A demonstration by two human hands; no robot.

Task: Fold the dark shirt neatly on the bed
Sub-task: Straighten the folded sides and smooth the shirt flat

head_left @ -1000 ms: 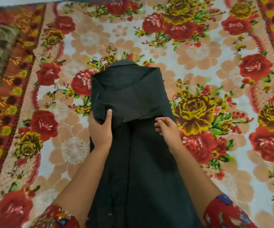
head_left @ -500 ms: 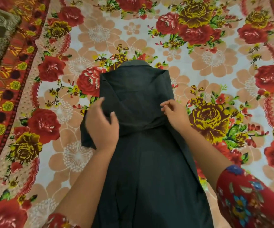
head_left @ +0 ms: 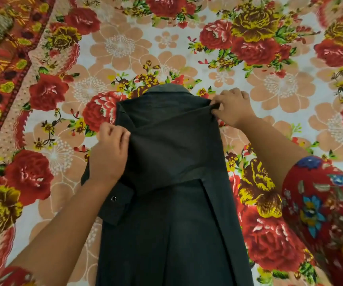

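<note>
We judge the fold about halfway: the dark shirt [head_left: 172,203] lies lengthwise down the middle of the bed [head_left: 125,50], collar [head_left: 167,89] at 12 o'clock and body running toward 6 o'clock out of view, already narrowed to a long strip with its sides turned in. A sleeve is laid slantwise across the upper part, and a cuff [head_left: 115,205] with a button pokes out at the strip's 9 o'clock edge, so that side looks untidy to us. What we think is left: flattening this sleeve fold, tucking the cuff, then bringing the lower body up toward the collar. Our left hand [head_left: 108,153] sits at the 9 o'clock edge of the upper strip, fingers curled and pinched on a fold of the cloth, forearm coming in from 7 o'clock. Our right hand [head_left: 231,108] reaches further, to the shoulder corner at about 2 o'clock from the shirt's middle, thumb and fingertips closed on the fabric edge and drawing it taut, with a flowered sleeve [head_left: 323,203] showing at 4 o'clock.
</note>
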